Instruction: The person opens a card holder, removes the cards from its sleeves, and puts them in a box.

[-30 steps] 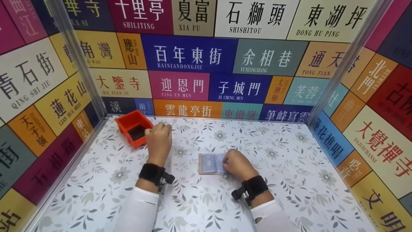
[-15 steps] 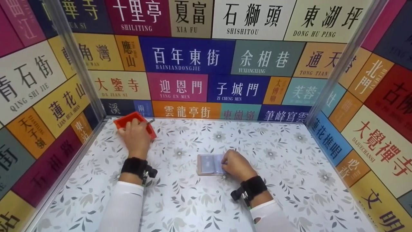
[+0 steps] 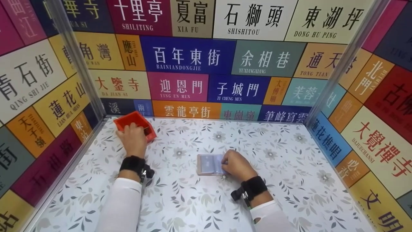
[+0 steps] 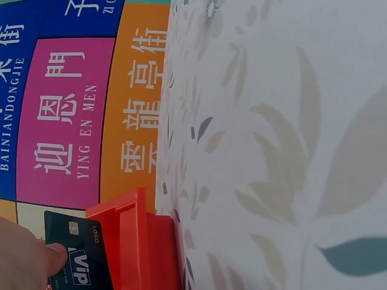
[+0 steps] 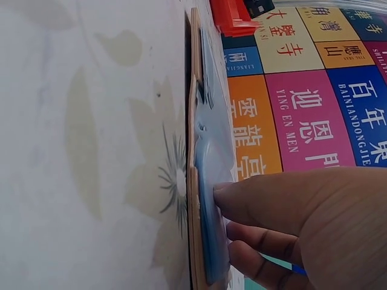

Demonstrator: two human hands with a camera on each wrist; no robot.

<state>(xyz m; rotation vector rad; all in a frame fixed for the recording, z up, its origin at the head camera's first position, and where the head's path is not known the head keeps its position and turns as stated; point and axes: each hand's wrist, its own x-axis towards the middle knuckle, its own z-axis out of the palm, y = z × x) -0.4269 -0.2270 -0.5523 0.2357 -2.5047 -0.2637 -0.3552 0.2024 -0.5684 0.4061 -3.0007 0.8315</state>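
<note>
My left hand (image 3: 132, 138) is over the red bin (image 3: 148, 124) at the back left of the table. Between its thumb and fingers it pinches a dark bank-style card (image 4: 84, 254) with a chip and the word "Vip", at the bin's opening in the left wrist view. A card holder (image 3: 200, 165) with a tan cover lies open on the table, its clear plastic sleeves (image 3: 209, 163) showing. My right hand (image 3: 238, 165) grips the sleeves at the holder's right side; its thumb lies on them in the right wrist view, with the fingers curled beside the edge.
The table (image 3: 180, 199) has a white floral covering. Panels with printed place names (image 3: 190, 54) wall it in at the back and both sides, meeting at clear corner strips (image 3: 317, 96).
The left hand has moved left from beside the bin to over it, then drawn slightly back toward me. The right hand and the card holder have stayed in place.
</note>
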